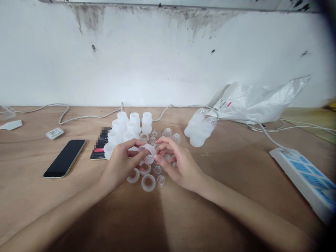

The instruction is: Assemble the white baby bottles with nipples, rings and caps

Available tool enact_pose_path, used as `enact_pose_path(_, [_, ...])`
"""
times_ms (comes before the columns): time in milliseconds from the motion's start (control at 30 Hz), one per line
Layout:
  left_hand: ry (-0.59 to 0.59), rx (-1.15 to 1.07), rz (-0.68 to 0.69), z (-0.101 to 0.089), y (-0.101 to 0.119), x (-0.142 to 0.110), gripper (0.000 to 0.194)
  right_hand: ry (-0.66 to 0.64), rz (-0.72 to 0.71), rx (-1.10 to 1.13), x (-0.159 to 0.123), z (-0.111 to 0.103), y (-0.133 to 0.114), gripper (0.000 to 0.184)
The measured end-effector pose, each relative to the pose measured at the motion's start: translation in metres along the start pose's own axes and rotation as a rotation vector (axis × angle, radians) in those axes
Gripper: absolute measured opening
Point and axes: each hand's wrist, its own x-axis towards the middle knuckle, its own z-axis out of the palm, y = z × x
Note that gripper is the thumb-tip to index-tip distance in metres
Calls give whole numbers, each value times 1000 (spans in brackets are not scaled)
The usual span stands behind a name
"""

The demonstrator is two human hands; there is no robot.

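Note:
My left hand point(123, 161) grips a translucent white plastic ring cap point(147, 153) between thumb and fingers, held just above the table. My right hand point(176, 161) has its fingertips pinched against the right side of that same cap. Below the hands lie loose white rings point(148, 182) and small clear round caps point(161, 180). Behind them stand several small white plastic bottles point(134, 122) in a cluster, partly hidden by my left hand.
A black phone point(64, 158) and a second phone point(101, 143) lie left on the wooden table point(236, 168). More bottles point(201, 126) lie by a clear plastic bag point(259, 99) at right. A white-blue power strip point(306, 176) and white cables point(86, 115) are nearby.

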Motion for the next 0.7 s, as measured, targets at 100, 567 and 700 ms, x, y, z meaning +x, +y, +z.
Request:
enact_pose_path(100, [-6,46,-4,2,0,-2,23,17,-27,-52,-1,0,-2,25])
enact_pose_path(567, [27,236,117,10,-3,-8,18,49,-9,-205,6,7,0,9])
enact_pose_path(700, [22,219,114,11,-8,-8,17,39,-2,-224,7,7,1,8])
